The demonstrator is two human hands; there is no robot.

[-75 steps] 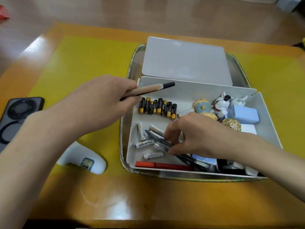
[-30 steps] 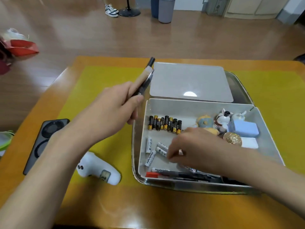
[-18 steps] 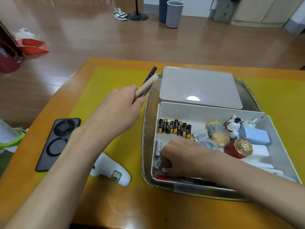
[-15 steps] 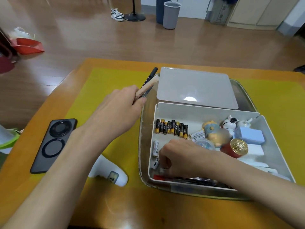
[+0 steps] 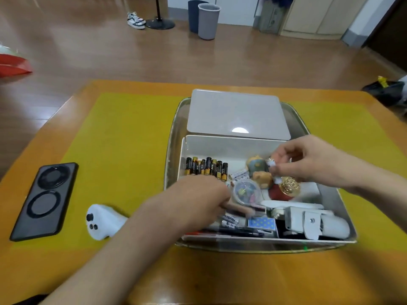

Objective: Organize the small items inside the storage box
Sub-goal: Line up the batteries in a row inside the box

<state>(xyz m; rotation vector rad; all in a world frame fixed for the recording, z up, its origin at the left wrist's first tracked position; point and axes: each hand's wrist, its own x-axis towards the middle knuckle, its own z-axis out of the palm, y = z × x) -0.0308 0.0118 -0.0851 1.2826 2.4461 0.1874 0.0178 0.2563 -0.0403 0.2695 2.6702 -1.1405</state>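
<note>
Sorting is under way: nearest, the left hand point(image 5: 204, 199) lowers a tan pen point(image 5: 239, 210), fingers curled round it, into the front of the storage box point(image 5: 231, 146) above the loose white batteries point(image 5: 230, 220). Farther back, the right hand point(image 5: 308, 161) pinches small white batteries point(image 5: 272, 165) over the figurines point(image 5: 256, 165). Next, I judge, these go beside the battery row point(image 5: 207, 167).

Left hand point(image 5: 198, 201) lays a tan pen point(image 5: 240, 211) in the storage box point(image 5: 220, 146); right hand point(image 5: 304, 159) pinches white batteries point(image 5: 273, 167) (blurred).
</note>
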